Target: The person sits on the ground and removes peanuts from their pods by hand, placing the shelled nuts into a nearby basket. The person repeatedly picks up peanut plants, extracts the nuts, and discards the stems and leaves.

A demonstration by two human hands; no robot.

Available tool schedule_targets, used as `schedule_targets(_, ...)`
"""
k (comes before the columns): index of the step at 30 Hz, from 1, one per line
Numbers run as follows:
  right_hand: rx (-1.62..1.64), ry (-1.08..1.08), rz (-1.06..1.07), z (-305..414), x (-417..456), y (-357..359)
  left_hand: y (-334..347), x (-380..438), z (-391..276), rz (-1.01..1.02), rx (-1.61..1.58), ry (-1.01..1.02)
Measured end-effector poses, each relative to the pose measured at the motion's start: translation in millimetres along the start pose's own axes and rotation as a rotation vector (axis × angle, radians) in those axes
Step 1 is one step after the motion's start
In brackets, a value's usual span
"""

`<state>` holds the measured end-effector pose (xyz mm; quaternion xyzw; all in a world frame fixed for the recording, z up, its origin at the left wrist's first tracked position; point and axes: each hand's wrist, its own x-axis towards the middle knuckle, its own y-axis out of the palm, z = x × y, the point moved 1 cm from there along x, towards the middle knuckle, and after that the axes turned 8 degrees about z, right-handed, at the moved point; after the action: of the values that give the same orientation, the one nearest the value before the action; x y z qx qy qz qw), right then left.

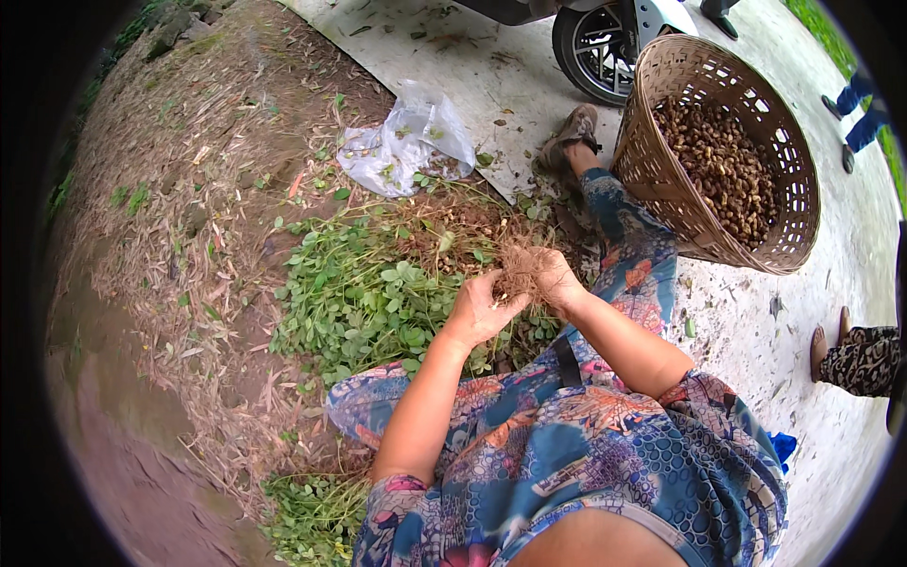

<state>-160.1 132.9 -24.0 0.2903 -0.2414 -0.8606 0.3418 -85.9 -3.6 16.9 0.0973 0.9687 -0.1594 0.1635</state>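
Observation:
A bundle of dry, brown peanut plant roots (519,268) is held up in front of me between both hands. My right hand (558,281) grips its right side. On the left side, the thumb and fingers of my left hand (483,306) close around the lower edge of the roots, with a small pale bit near the thumb. Beneath and to the left of my hands lies a heap of uprooted peanut plants (368,298) with green leaves. To the right, a woven bamboo basket (655,142) leans towards me, holding many brown peanuts (723,170) in their shells.
A crumpled clear plastic bag (411,145) lies beyond the heap. My shoe (574,135) rests beside the basket. A motor scooter's wheel (599,53) stands behind it. Other people's legs (861,113) show at right. More cut plants (319,517) lie near my left side.

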Motion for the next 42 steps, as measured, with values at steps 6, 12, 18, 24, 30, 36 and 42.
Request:
schedule_targets(6,-0.447,-0.163,0.35,1,-4,-10,2,-18,-13,0.166,-0.484,0.151)
schedule_targets(12,-1.214,-0.013,0.084,60,-17,12,-27,-40,-16,0.076,-0.697,-0.049)
schedule_targets(18,-1.058,0.0,0.049,91,-29,-11,-82,-75,9,-0.248,-0.996,-0.058)
schedule_targets(24,-1.382,-0.377,0.347,38,-29,83,-45,-47,-10,-0.422,-0.71,-0.051)
schedule_targets(30,-1.474,-0.444,0.487,50,-23,89,-49,-35,-2,-0.732,-0.015,0.054)
schedule_targets(36,-1.837,-0.362,0.477,65,-29,83,-46,-41,-47,-0.524,-0.341,-0.135)
schedule_targets(42,-2.229,0.227,0.639,54,-43,-13,-122,-113,-57,-0.754,-0.308,-0.226)
